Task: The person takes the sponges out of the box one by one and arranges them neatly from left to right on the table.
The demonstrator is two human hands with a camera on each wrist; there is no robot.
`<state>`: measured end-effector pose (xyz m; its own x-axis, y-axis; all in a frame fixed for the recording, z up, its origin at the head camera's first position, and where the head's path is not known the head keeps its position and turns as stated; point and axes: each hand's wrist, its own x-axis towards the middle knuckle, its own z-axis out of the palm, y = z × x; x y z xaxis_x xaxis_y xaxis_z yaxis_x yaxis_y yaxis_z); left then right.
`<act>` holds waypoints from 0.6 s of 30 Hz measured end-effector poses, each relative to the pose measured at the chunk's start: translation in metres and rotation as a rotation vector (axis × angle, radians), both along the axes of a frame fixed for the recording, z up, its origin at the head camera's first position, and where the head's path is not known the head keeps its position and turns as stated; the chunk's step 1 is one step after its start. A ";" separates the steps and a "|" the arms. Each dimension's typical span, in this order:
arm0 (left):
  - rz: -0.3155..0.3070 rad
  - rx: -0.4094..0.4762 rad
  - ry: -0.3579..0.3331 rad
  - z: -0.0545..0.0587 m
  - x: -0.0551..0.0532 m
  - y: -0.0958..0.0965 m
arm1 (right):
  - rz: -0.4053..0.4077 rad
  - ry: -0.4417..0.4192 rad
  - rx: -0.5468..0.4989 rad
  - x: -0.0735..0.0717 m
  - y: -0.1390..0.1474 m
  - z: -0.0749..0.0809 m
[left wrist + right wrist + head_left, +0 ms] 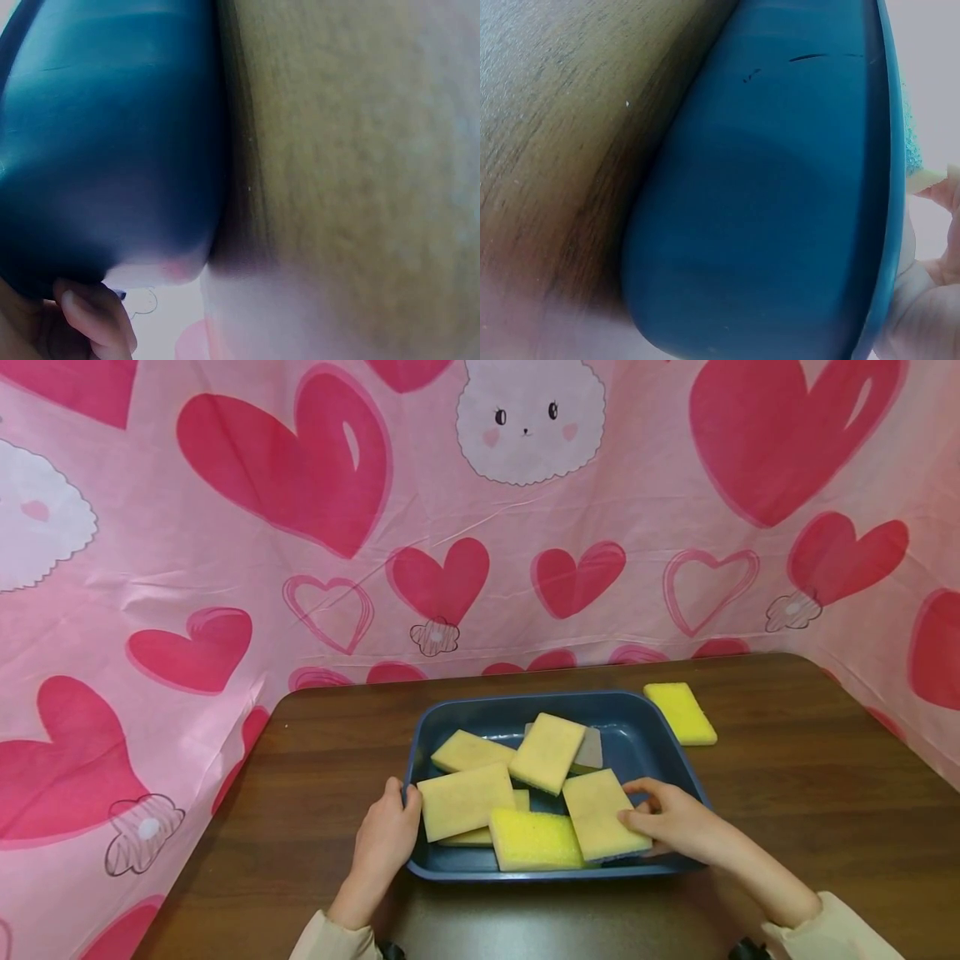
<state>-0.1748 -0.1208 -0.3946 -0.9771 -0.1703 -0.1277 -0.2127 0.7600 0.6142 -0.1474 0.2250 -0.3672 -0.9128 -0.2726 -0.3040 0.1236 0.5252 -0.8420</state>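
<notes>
A dark blue rectangular tray (540, 876) stands on the wooden table, several sponges lying in it. My left hand (384, 835) grips the tray's left rim with the thumb on the inner side; in the left wrist view its fingers (94, 319) curl at the rim beside the blue wall (120, 150). At the tray's right side, my right hand (678, 822) pinches the edge of a pale yellow sponge (600, 814). That sponge's bluish scouring side (913, 142) shows past the rim in the right wrist view. A bright yellow sponge (536, 841) lies at the tray's front.
More pale sponges, including a tilted one (547, 752) and a left one (465, 800), overlap in the tray. Behind them is a grey piece (592, 747). Another yellow sponge (681, 713) lies on the table (337, 752) outside the tray's back right corner. A pink heart-patterned cloth (525, 518) hangs behind.
</notes>
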 end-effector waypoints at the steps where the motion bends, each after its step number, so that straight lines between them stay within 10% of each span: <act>1: 0.000 0.000 0.001 0.000 0.000 0.000 | -0.001 0.002 -0.002 0.000 0.000 0.000; 18: 0.002 -0.011 0.007 0.000 0.000 0.000 | -0.017 0.040 -0.006 -0.002 0.009 0.009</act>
<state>-0.1747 -0.1208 -0.3950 -0.9776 -0.1739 -0.1186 -0.2100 0.7659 0.6077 -0.1491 0.2343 -0.3579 -0.9287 -0.2589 -0.2654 0.0981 0.5186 -0.8494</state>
